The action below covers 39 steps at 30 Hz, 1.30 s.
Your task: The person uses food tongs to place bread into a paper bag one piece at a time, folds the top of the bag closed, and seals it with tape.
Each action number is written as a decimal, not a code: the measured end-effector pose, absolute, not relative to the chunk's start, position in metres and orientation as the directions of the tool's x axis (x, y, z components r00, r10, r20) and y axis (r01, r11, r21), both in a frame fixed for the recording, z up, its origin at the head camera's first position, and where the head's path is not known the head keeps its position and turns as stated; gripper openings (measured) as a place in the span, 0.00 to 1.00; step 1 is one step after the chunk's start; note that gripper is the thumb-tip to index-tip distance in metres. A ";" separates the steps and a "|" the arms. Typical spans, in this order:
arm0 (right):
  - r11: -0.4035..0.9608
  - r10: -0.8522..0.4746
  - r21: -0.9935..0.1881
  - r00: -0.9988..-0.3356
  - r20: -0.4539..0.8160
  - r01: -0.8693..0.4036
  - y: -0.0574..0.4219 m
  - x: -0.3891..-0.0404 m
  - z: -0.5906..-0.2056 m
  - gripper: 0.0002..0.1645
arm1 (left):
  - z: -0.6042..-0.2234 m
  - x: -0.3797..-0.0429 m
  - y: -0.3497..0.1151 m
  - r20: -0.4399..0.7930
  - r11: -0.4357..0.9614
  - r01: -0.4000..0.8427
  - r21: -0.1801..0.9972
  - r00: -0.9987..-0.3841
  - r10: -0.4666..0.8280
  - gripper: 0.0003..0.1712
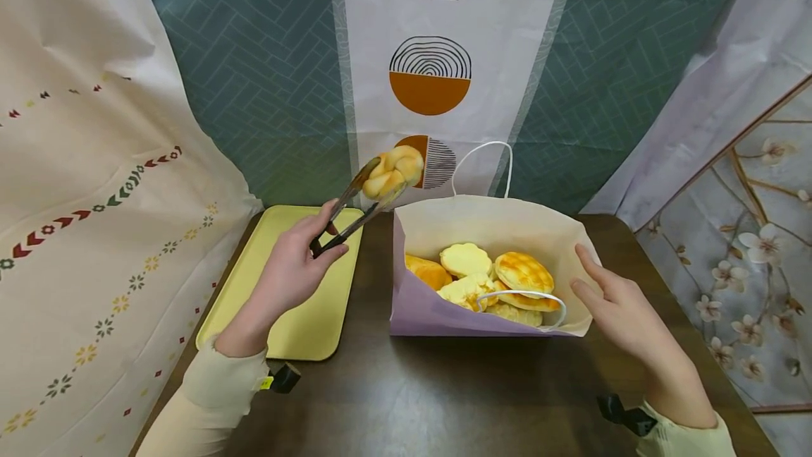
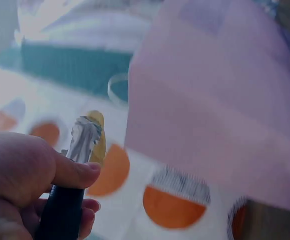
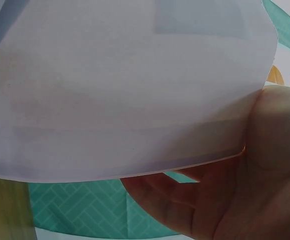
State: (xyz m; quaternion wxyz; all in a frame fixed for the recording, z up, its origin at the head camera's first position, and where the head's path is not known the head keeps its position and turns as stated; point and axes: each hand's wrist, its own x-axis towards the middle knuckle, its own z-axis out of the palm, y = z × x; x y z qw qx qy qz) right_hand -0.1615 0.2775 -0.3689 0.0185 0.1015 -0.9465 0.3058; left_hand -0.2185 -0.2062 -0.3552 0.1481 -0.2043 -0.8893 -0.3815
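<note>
My left hand point(image 1: 294, 263) holds black-handled tongs point(image 1: 353, 225). Between their tips is a golden braided bread roll point(image 1: 395, 172), up in the air left of the bag's back rim. In the left wrist view, the thumb lies along the dark handle. A purple paper bag point(image 1: 421, 312) with a cream inside gapes toward me. Several breads lie in it, among them a round scored bun point(image 1: 524, 272), a pale scalloped piece point(image 1: 466, 259) and an orange-brown one point(image 1: 428, 272). My right hand point(image 1: 618, 309) grips the bag's right rim, the paper between thumb and fingers.
A yellow tray point(image 1: 307, 326) lies on the dark wooden table point(image 1: 406, 400), left of the bag. White cord handles point(image 1: 510, 161) rise from the bag's back rim and droop across its front opening. Patterned cloths point(image 1: 266, 55) hang behind and on both sides.
</note>
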 end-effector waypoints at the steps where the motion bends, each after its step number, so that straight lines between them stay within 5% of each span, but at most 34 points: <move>1: 0.793 -0.181 -0.574 -0.979 0.097 -0.203 0.277 -0.161 -0.369 0.39 | -0.352 -0.214 -0.201 0.435 0.614 0.498 0.612 -0.861 0.265 0.41; 17: 0.803 -0.164 -0.563 -0.981 0.106 -0.195 0.278 -0.160 -0.371 0.37 | -0.340 -0.183 -0.145 0.453 0.644 0.660 0.386 -0.744 0.491 0.45; 39: 0.786 -0.165 -0.580 -0.977 0.134 -0.213 0.275 -0.159 -0.371 0.36 | -0.350 -0.186 -0.155 0.444 0.477 0.594 0.648 -0.803 0.397 0.53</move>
